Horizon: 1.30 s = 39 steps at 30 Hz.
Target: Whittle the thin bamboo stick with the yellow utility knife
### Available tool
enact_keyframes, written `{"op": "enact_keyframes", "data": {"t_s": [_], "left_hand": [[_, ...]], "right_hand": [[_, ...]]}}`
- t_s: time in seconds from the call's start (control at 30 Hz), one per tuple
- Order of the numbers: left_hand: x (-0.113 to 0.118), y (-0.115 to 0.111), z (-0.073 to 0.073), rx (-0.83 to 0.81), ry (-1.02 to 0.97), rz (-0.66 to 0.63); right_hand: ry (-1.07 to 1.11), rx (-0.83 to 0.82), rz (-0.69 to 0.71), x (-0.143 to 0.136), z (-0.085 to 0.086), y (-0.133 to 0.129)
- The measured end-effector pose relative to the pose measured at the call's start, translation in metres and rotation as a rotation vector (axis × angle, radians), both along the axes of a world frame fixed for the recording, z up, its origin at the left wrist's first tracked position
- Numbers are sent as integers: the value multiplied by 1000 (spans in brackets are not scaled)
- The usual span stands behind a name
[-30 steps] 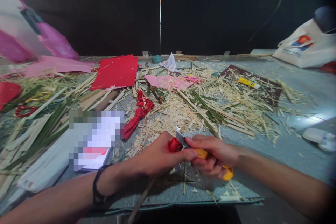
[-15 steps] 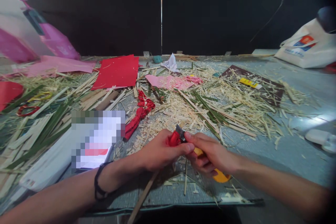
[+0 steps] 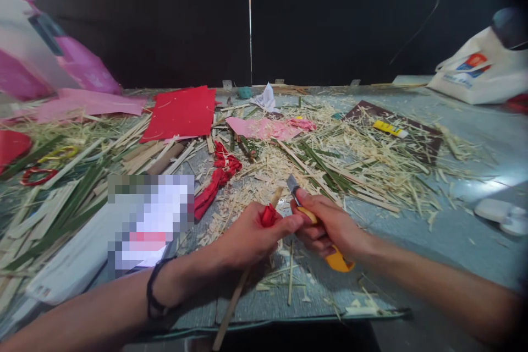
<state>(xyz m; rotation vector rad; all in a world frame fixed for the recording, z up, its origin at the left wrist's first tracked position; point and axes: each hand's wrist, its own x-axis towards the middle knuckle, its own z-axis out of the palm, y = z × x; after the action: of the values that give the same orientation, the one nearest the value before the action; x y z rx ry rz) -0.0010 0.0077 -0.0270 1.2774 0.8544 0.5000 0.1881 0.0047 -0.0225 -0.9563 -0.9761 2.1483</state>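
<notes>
My left hand (image 3: 258, 235), with a dark band at the wrist, is closed around a thin wooden strip (image 3: 232, 308) and a crumpled red piece (image 3: 269, 215). The strip's tip shows above the fingers and its long end slants down past the table's front edge. My right hand (image 3: 324, 225) grips a yellow utility knife (image 3: 339, 260), its blade pointing up and to the left, a little apart from the strip. Pale shavings (image 3: 264, 176) lie just beyond both hands.
Left: a pixelated phone (image 3: 152, 225), a long white object (image 3: 70, 253), scissors handles (image 3: 39, 176) and split strips. Farther back: red paper (image 3: 179, 113), pink paper (image 3: 264, 127) and a glue stick (image 3: 390, 128) on a brown board. Right: a white bag (image 3: 478, 69) and a white object (image 3: 501, 215).
My right hand has drawn the knife away from the red piece, and the blade has risen up and to the right. My left hand keeps its hold, and the view has shifted slightly.
</notes>
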Motion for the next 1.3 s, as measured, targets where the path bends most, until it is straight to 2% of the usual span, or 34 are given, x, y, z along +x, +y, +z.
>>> {"op": "enact_keyframes", "data": {"t_s": [0.1, 0.23, 0.43, 0.6, 0.87, 0.93, 1.07, 1.13, 1.3], "left_hand": [[-2, 3, 2, -16, -43, -57], [-5, 4, 5, 8, -44, -112], [-8, 2, 13, 57, 24, -210], [-7, 2, 17, 46, 67, -211], [-8, 2, 14, 14, 76, -205], [-8, 3, 13, 20, 77, -212], [-8, 4, 10, -3, 74, -190], [-8, 5, 9, -21, 62, -180], [-9, 5, 12, 26, 44, -199]], "right_hand": [[80, -6, 54, 7, -3, 5], [41, 39, 107, 7, -2, 4], [-136, 241, -160, -2, -1, -2], [-183, 369, -249, -5, 3, -6], [-140, 368, -437, -5, 6, -5], [-131, 353, -440, -4, 6, -2], [-51, 284, -339, 1, 4, 3], [7, 234, -238, 6, 4, 5], [-68, 87, 253, 17, 6, 8]]}}
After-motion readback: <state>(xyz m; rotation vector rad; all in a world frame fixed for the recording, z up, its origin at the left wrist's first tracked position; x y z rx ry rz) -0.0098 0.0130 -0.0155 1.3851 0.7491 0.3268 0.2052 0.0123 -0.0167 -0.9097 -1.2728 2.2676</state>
